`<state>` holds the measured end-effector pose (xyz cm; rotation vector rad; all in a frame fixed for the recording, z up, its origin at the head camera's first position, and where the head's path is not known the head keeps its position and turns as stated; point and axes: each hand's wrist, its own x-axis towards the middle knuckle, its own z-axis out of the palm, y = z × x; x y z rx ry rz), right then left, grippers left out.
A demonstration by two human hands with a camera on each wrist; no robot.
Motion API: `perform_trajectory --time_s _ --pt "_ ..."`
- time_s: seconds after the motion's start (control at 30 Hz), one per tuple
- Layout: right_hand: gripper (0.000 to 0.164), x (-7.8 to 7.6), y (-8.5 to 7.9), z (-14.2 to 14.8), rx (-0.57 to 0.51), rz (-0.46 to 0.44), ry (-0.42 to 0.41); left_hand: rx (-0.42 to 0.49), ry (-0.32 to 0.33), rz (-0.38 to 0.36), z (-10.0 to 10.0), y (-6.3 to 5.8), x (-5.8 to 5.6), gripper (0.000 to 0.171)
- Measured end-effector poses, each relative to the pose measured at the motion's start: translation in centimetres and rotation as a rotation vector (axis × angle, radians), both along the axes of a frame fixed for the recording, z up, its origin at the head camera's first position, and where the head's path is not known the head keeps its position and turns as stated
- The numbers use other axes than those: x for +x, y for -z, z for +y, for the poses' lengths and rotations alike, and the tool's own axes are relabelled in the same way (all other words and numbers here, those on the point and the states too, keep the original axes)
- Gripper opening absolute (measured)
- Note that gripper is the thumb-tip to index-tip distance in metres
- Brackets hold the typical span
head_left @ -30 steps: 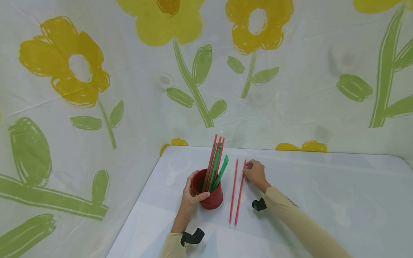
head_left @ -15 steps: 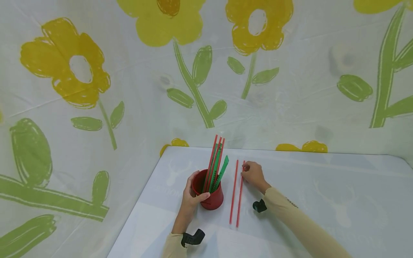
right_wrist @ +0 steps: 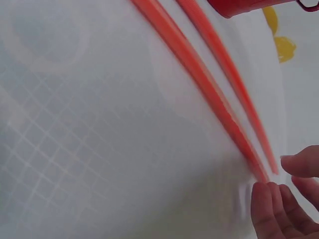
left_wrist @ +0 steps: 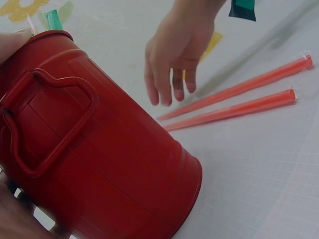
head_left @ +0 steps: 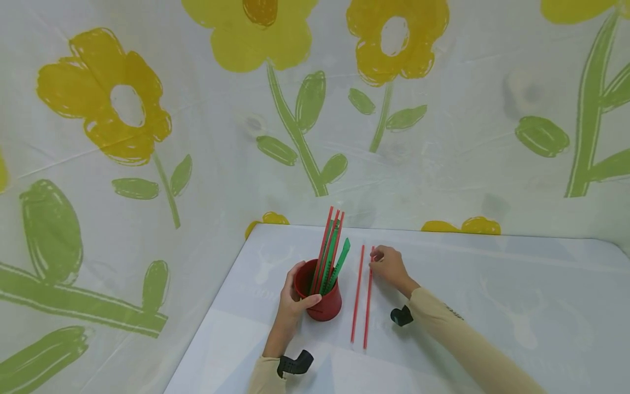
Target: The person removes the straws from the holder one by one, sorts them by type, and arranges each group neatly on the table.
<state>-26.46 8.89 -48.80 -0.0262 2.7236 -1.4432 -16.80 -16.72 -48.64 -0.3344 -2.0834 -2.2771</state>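
My left hand (head_left: 289, 309) grips a red metal cup (head_left: 327, 307) around its side, thumb near the rim. Its wire-like handle (left_wrist: 57, 149) faces the left wrist camera. Several red straws (head_left: 328, 230) and green-wrapped pieces (head_left: 340, 261) stand in the cup, leaning to the far right. To the cup's right, two red straws lie side by side on the table: a nearer-to-cup straw (head_left: 356, 301) and an outer straw (head_left: 368, 306), both in clear wrapping. My right hand (head_left: 391, 268) is at the outer straw's far end, fingertips beside it, thumb and fingers apart.
The white table (head_left: 472, 328) carries faint printed patterns. Behind and to the left hangs a curtain (head_left: 206, 109) with yellow flowers and green leaves. A black wrist camera (head_left: 295, 362) sits on the left wrist, another black wrist camera (head_left: 401, 316) on the right.
The outer straw's near end has swung slightly right and toward me, so it lies more parallel to the other straw. My right hand shifted only a little; the left hand and cup stayed put.
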Motion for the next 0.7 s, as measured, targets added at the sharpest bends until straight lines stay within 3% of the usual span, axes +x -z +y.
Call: perform_trajectory --time_s 0.23,0.7 --pt "0.021 0.1 -0.7 0.8 0.045 0.068 -0.045 -0.004 -0.004 -0.002 0.1 0.1 0.1 0.078" --pt "0.024 1.0 -4.3 1.4 -0.063 0.080 -0.065 0.002 -0.009 -0.007 0.0 0.1 -0.1 0.077"
